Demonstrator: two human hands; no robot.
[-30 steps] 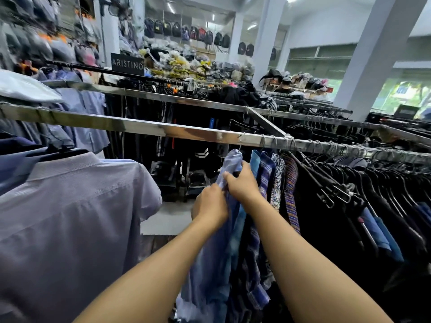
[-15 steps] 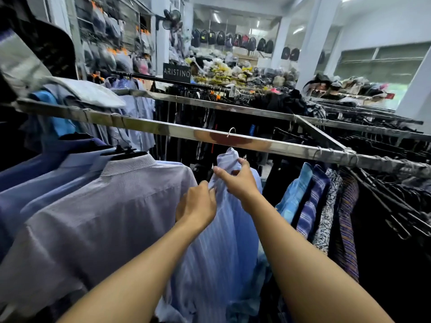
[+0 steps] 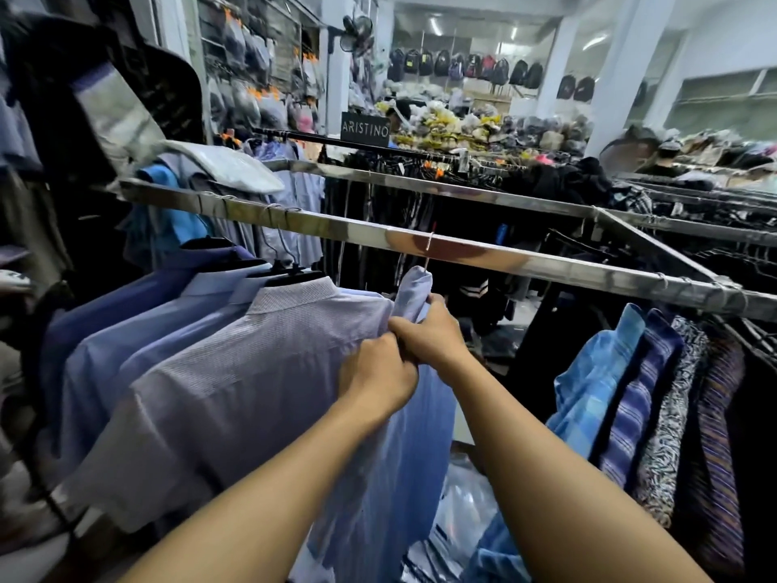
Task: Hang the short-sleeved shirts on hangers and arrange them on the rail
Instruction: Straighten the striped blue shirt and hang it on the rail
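Right hand (image 3: 429, 330) and left hand (image 3: 378, 372) are both clenched on the blue shirt (image 3: 403, 435) just below its collar. The shirt hangs by its hook (image 3: 428, 246) from the rail (image 3: 546, 263). In the past second it has been slid left, off the patterned shirts (image 3: 630, 393), and now touches the lilac shirt (image 3: 252, 363). Judgement: it now sits with the plain shirts, and letting go remains.
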